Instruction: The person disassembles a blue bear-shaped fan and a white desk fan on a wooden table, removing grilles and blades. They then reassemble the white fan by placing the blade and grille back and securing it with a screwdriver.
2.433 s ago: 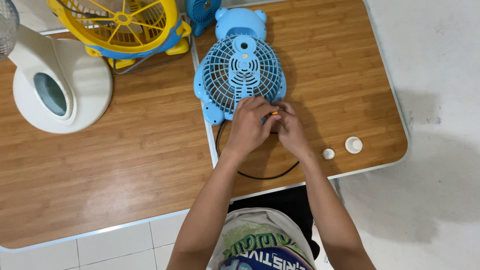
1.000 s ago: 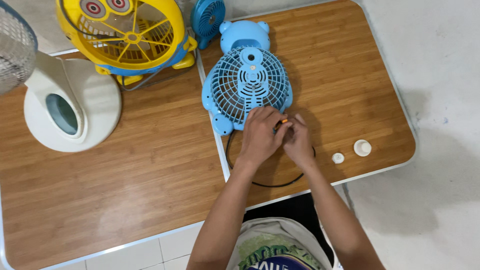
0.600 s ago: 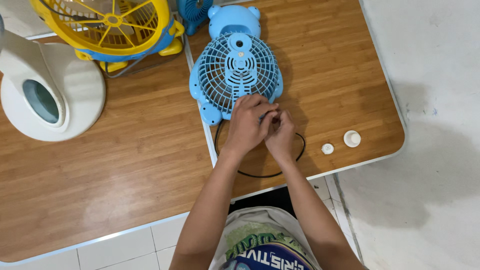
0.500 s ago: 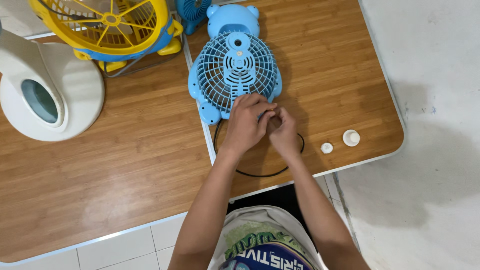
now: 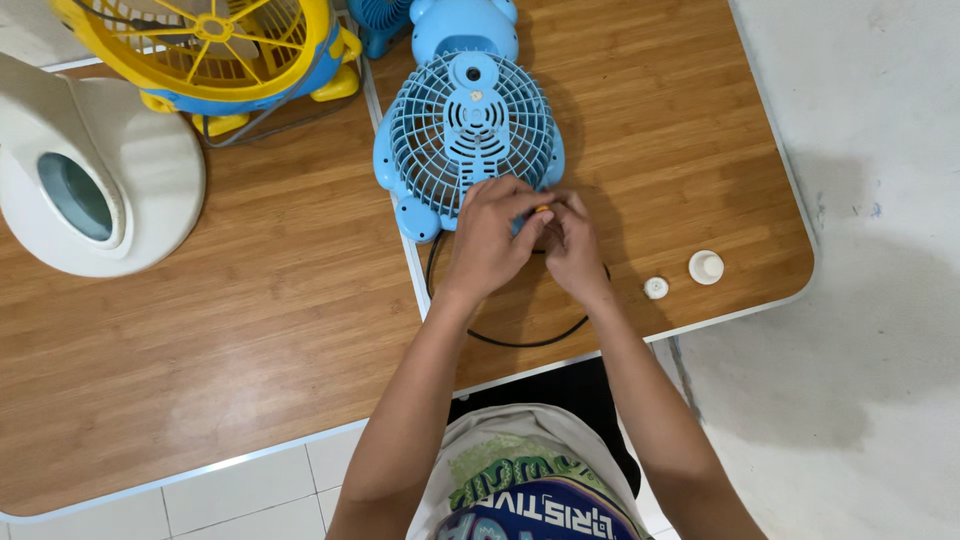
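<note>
both hands (image 5: 530, 235) at blue fan (image 5: 468, 125)

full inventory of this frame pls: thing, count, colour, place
Small fan: 1, light blue, lying grille-up at table centre, top.
Small orange part: 1, pinched between both hands at the fan's lower edge.
Cable: 1, black, looped on the table under the hands.
Round caps: 2, white, near the table's right edge.
Yellow fan: 1, yellow and blue, top left.
White appliance: 1, white with a teal opening, far left.
Table: 1, wood-grain, pale edge.
Left hand: 1, on the fan's lower edge.
Right hand: 1, beside the left.
</note>
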